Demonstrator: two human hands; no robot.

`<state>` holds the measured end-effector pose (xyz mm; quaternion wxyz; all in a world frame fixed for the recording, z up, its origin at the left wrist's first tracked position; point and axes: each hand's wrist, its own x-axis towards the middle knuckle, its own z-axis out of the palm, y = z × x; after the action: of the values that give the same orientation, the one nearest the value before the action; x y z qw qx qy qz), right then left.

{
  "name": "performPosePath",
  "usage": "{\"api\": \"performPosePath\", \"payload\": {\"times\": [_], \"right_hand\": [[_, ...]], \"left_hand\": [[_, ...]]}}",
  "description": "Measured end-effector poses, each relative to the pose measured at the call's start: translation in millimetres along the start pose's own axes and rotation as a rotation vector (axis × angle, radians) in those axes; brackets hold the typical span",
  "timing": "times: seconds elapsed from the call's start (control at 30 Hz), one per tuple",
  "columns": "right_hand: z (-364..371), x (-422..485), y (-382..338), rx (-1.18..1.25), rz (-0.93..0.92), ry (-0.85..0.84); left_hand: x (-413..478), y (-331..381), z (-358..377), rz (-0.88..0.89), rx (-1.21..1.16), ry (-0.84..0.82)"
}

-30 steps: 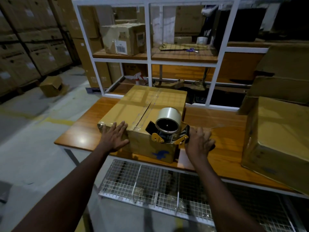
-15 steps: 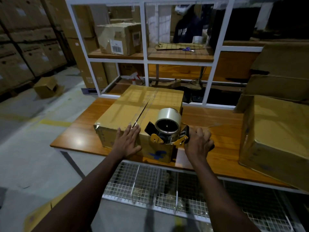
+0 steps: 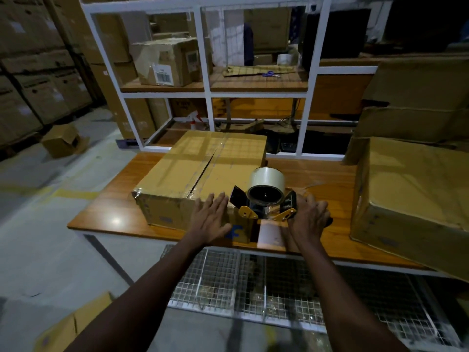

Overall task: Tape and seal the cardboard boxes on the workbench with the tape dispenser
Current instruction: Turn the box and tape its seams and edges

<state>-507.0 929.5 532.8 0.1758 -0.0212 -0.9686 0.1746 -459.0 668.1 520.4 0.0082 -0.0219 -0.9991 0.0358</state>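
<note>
— Sliding right along the near top edge of the cardboard box, the left hand has gone from the near-left corner to just beside the tape dispenser.
— Is it gripping anything?
— No. Its fingers are straight and together, with the palm flat over the near edge, by the near end of the centre seam.
— And the right hand?
— Where it was before, on the dispenser's right side. Its fingers curl round the handle, which is mostly hidden beneath them.
— Where does the dispenser sit?
— At the box's near-right corner, tape roll uppermost, hollow core facing near.
— And the box?
— Flat on the workbench, flaps closed, clear tape along the seam. A larger box lies well apart to the right.
</note>
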Motion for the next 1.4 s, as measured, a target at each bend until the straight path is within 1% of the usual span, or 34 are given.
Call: {"api": "performPosePath", "payload": {"times": [0.1, 0.23, 0.37, 0.5, 0.73, 0.9, 0.97, 1.07, 1.2, 1.4], "right_hand": [[0, -3, 3, 0.041, 0.002, -0.010], [2, -13, 21, 0.105, 0.068, 0.003], [6, -17, 59, 0.100, 0.143, 0.043], [15, -26, 63, 0.075, 0.142, 0.031], [39, -38, 38, 0.148, 0.202, -0.056], [46, -49, 24, 0.209, 0.238, -0.063], [46, -52, 22, 0.200, 0.265, -0.114], [45, -65, 14, 0.182, 0.364, -0.233], [46, -85, 7, 0.235, 0.429, -0.309], [38, -87, 15, 0.251, 0.459, -0.320]], "left_hand": [[-3, -2, 9, -0.005, 0.032, 0.032], [-3, -5, 14, 0.012, 0.033, 0.064], [-3, -4, 17, 0.016, 0.010, 0.066], [-1, -1, 17, 0.001, 0.001, 0.063], [-3, 5, 14, 0.001, -0.020, 0.056], [-4, 15, 12, -0.026, -0.051, 0.033], [-4, 17, 11, -0.034, -0.035, 0.019], [-4, 19, 8, -0.041, -0.017, 0.014], [-5, 23, 6, -0.045, -0.042, 0.024], [-4, 17, 7, -0.038, -0.028, 0.015]]}}
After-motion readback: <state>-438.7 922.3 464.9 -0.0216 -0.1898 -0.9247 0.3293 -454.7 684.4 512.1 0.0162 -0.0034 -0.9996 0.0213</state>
